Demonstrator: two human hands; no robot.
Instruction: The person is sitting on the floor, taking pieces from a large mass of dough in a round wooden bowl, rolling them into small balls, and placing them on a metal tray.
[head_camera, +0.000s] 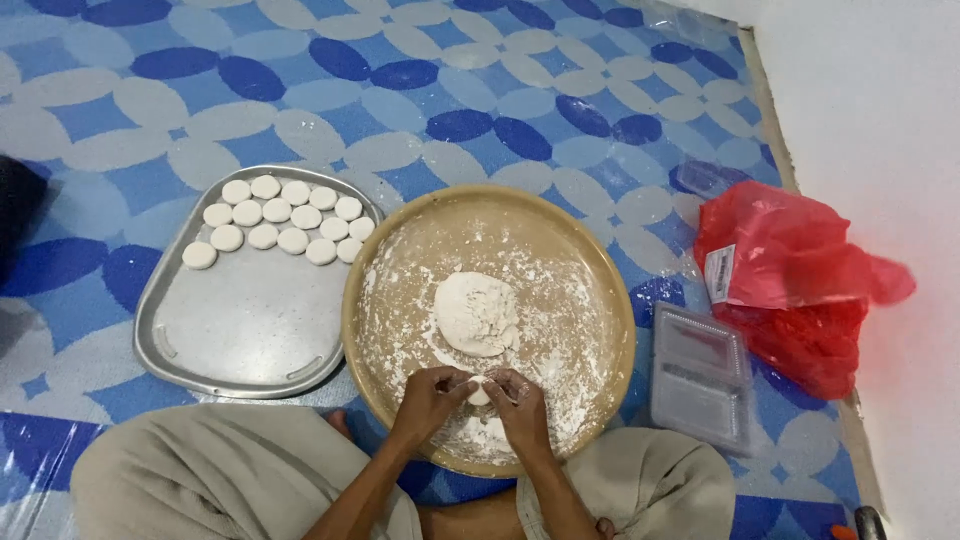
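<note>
Both hands pinch a small white dough piece (480, 393) between their fingertips, left hand (430, 400) and right hand (520, 405) closed on it from either side, over the near rim of the round tan floured tray (610, 300), where most of the piece is hidden by the fingers. At the tray's centre lies a white dough lump (477, 313); left of it, an oval metal tray (250, 330) carries flat white dough discs (280, 220) along its far edge. On the floor mat's right edge sit a clear plastic lidded container (700, 375) and a red plastic bag (790, 280) with a white label whose print is too small to make out.
</note>
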